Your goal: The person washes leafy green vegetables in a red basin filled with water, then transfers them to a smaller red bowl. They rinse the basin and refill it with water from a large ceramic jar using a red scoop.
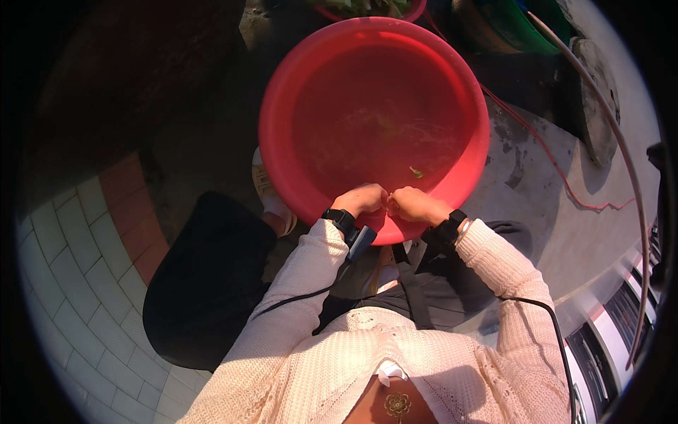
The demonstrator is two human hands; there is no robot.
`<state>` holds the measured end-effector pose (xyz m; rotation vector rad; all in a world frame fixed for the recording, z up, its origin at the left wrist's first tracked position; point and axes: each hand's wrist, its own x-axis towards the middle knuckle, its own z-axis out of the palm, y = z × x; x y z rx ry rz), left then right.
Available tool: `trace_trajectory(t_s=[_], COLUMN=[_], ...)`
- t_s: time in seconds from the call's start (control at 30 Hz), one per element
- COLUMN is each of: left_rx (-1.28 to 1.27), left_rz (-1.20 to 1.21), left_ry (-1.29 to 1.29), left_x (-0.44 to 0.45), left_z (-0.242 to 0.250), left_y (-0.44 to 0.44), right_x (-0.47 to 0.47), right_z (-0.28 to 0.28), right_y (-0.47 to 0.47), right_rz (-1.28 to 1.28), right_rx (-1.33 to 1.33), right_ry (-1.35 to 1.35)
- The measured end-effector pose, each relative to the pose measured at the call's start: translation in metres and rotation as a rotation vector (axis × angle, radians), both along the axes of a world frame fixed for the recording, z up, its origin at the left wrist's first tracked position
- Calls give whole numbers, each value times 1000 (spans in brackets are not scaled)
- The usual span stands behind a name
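A large red plastic basin (pixel 274 100) stands in front of me between my legs, holding cloudy water (pixel 371 122). A small green leaf scrap (pixel 416 172) floats near its near side. Just inside the near rim, my left hand (pixel 363 199) and my right hand (pixel 417 204) are together, knuckles almost touching, fingers curled inward. The backs of the hands cover the fingertips, so whether anything is pinched between them cannot be seen. Each wrist wears a black strap, the left one with a small device and a cable.
Beyond the basin is a second red basin (pixel 418 9) with leafy greens (pixel 365 6). A green container (pixel 545 32) stands at the upper right, near a round stone-like slab (pixel 596 100). A pale hose (pixel 617 127) and a red cord (pixel 548 151) run along the right side.
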<state>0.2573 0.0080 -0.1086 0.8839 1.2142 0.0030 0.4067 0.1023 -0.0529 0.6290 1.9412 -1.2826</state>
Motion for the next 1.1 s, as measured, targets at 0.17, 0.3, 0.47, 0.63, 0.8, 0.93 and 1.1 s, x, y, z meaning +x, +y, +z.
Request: trace_trajectory(t_s=[0.17,0.3,0.47,0.63,0.8,0.93,1.1], left_rx=[158,170,210,166,158,154,181], left_rz=[-78,-163,-268,-195,147,501,607], left_ry=[-83,-40,125,23,67,231,302], left_x=[12,15,24,5,-85,-119,-111], left_z=[11,19,19,15,25,36,33], left_y=[7,11,10,7,25,26,24], right_x=[8,9,7,-7,-41,-64,-87], right_z=[10,-4,-19,-19,-38,-68,-107], right_y=[58,55,35,35,26,6,-25], right_rz=[-415,-206,-107,-464,-394,-311,-159], right_rx=[181,430,-26,-160,239,323,167], right_ry=[211,179,-7,78,215,153,-38])
